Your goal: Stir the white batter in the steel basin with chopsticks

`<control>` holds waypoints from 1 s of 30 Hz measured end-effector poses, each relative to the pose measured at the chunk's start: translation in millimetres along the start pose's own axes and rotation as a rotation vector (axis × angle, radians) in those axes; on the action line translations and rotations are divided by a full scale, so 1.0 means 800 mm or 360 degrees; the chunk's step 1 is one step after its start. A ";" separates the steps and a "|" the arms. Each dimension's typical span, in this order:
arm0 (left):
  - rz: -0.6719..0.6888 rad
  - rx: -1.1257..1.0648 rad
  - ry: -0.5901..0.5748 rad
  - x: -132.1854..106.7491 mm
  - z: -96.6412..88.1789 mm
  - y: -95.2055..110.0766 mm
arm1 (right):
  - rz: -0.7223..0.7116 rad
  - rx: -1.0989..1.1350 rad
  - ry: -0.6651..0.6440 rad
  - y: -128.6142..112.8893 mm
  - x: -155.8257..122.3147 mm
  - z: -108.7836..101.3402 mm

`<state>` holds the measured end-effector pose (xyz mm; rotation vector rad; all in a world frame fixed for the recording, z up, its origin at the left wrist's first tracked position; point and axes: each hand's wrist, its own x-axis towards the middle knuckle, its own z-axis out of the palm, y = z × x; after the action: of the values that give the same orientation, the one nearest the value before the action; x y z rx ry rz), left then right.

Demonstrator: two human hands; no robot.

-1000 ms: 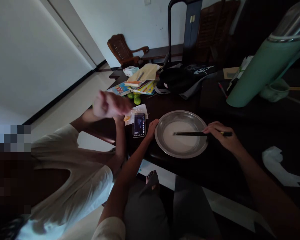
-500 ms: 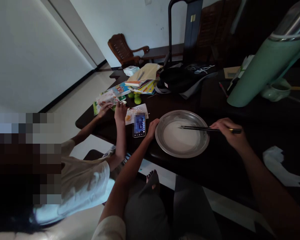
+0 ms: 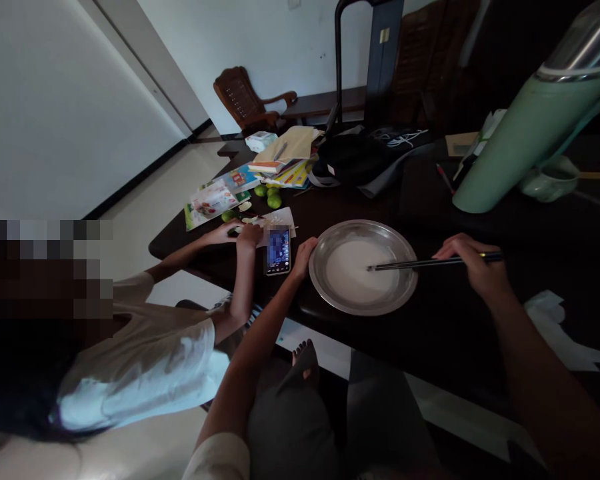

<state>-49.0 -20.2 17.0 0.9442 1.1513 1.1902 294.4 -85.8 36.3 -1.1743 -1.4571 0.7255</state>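
Note:
A wide metal bowl stands near the dark table's front edge, with a pale, milky mixture in it. My left hand grips the bowl's left rim, fingers closed against it. To the right of the bowl, my right hand is closed around a pair of dark chopsticks. Their tips reach into the mixture near the bowl's middle. Just left of my left hand lies a phone with its screen lit.
A person sits at my left, both hands over a white sheet. Several green fruits, books and a black bag lie farther back. A tall green flask, a cup and crumpled tissue are at right.
My right hand has shifted right, and the chopstick tips have moved slightly right and nearer me in the bowl. The co-worker's hands have come down from the packet toward the white sheet.

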 end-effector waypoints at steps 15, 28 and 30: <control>0.0029 -0.0007 -0.0002 -0.002 -0.001 -0.001 | -0.0003 -0.0001 -0.0156 -0.005 -0.003 0.008; 0.0050 0.0036 -0.0026 0.017 0.008 -0.012 | 0.0022 -0.0021 -0.0222 0.012 0.008 0.010; 0.0052 0.0042 -0.0021 0.020 0.007 -0.013 | 0.0001 -0.0043 -0.0092 0.016 0.011 0.009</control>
<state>-41.3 -6.1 5.3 0.9928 1.1473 1.1959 291.7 -72.6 26.1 -1.1829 -1.5185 0.7480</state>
